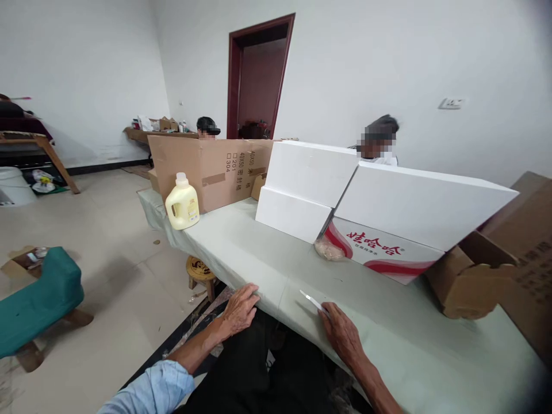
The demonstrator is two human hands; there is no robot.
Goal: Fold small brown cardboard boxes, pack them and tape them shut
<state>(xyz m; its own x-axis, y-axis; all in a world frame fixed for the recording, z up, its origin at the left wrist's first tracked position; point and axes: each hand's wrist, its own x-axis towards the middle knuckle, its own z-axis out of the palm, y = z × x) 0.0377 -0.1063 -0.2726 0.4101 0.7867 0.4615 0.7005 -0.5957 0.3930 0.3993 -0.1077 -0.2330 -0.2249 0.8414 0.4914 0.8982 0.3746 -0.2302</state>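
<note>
My right hand (340, 329) is closed around a slim, pale knife (314, 300), which points forward and left just over the cloth-covered table (263, 264). Most of its handle is hidden inside my fingers. At the table's near edge, my left hand (242, 307) rests with loosely bent fingers apart and nothing in it. Beyond the right hand, a crumpled clear plastic bag (330, 249) lies against a white box with red print (388, 250). More white boxes (414, 198) are stacked there.
A yellow detergent bottle (183, 202) stands by a large brown carton (215, 172) on the left. An opened brown box (470, 276) sits at right. Two people (207, 127) are partly visible behind the boxes. A wooden stool (200, 269) and a green-covered bench (38, 299) stand on the floor.
</note>
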